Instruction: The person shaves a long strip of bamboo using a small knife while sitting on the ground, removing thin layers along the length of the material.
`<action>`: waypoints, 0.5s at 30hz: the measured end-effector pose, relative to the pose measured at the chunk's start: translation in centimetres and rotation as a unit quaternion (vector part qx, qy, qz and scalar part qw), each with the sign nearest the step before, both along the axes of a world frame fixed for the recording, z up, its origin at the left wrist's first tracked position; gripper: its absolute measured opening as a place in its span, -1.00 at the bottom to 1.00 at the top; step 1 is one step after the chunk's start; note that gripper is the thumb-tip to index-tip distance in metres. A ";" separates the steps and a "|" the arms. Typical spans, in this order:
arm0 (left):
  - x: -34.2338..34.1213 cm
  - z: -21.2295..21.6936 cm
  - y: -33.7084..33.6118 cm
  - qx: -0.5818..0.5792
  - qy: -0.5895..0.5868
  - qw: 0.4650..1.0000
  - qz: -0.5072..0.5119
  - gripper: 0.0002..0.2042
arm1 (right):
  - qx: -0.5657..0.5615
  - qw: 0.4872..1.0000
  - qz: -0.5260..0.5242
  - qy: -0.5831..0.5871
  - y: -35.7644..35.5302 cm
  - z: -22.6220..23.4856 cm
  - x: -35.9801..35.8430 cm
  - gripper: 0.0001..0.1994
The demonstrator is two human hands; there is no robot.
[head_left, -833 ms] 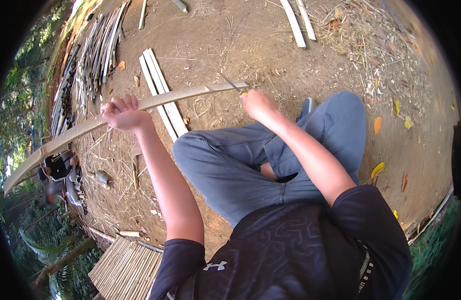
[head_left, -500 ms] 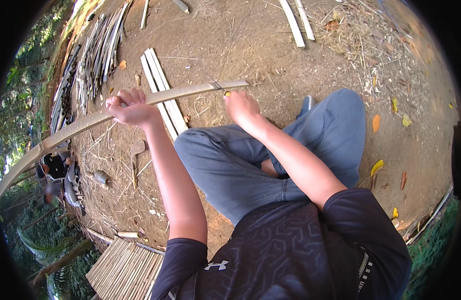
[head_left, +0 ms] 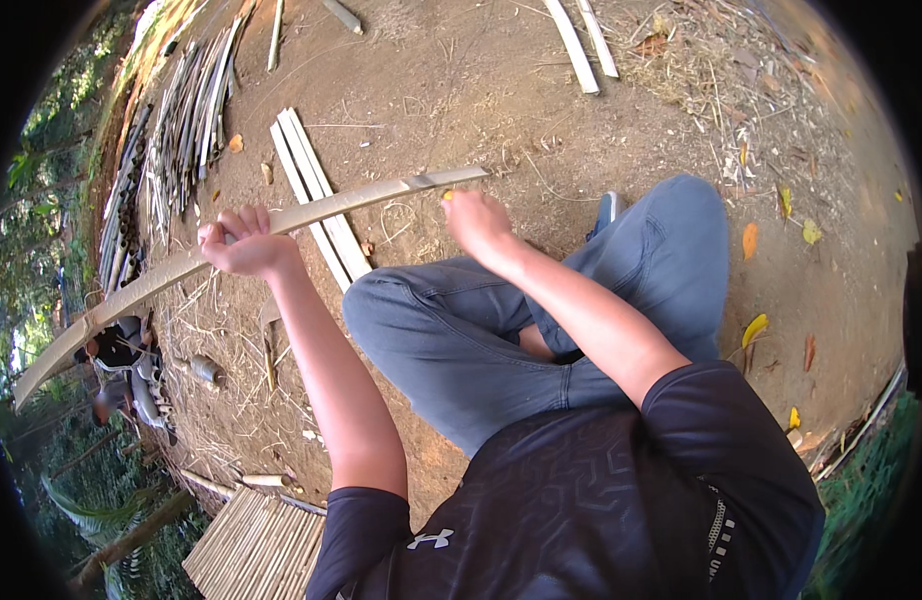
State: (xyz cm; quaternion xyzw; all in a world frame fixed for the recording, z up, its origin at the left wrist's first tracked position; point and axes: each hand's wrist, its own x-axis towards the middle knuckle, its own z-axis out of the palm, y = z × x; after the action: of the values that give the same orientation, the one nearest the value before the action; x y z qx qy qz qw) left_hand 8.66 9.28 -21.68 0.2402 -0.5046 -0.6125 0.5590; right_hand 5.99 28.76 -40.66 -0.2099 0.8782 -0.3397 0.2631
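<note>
A long, pale bamboo strip (head_left: 356, 196) crosses in front of me, bending down toward the far left. My left hand (head_left: 243, 243) is closed around its middle part, palm turned up. Close to the strip's right end, my right hand (head_left: 478, 221) is closed on a small knife with a yellow handle (head_left: 448, 196), most of which the fist hides. What looks like its grey blade (head_left: 417, 183) lies against the strip's upper face, blurred.
Split bamboo strips (head_left: 316, 190) lie on the dirt beyond my left arm. Thin poles (head_left: 196, 115) are piled at the far left, near a seated person (head_left: 131, 360). A slatted bamboo panel (head_left: 256, 545) is at the lower left. My crossed legs (head_left: 461, 335) are below the strip.
The view has shifted slightly. The knife blade, which stood up across the strip, now appears flatter and a little farther left along it. Both hands keep their grips.
</note>
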 end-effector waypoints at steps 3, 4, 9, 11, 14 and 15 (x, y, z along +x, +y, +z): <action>-0.6 0.1 0.3 -0.010 -0.007 1.000 -0.016 -0.75 | 0.012 0.995 -0.041 0.093 0.4 -3.5 -0.4 -0.75; -0.1 0.1 0.4 -0.006 -0.010 1.000 -0.017 -0.75 | -0.001 0.995 -0.049 0.082 0.8 -4.6 -0.8 -0.69; 0.1 -0.2 -0.1 0.013 -0.009 1.000 0.006 -0.74 | 0.003 0.997 -0.057 0.060 0.8 -4.7 -1.2 -0.68; 0.6 -0.5 -1.1 0.012 -0.012 1.000 0.003 -0.73 | 0.011 0.995 -0.030 0.092 -0.1 -5.3 -0.7 -0.67; 0.5 -1.1 -2.0 0.023 -0.001 1.000 0.017 -0.72 | 0.029 0.987 -0.010 0.158 -0.4 -5.8 -1.1 -0.68; 0.8 -1.2 -2.1 0.031 0.000 0.999 0.022 -0.72 | 0.036 0.984 -0.015 0.175 0.4 -6.6 -0.9 -0.69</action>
State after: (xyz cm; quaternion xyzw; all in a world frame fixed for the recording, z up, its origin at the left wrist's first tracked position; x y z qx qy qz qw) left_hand 9.44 7.22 -22.86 0.2684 -0.4797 -0.6157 0.5645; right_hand 5.04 29.16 -47.27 -0.2436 0.9252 -0.2702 0.1080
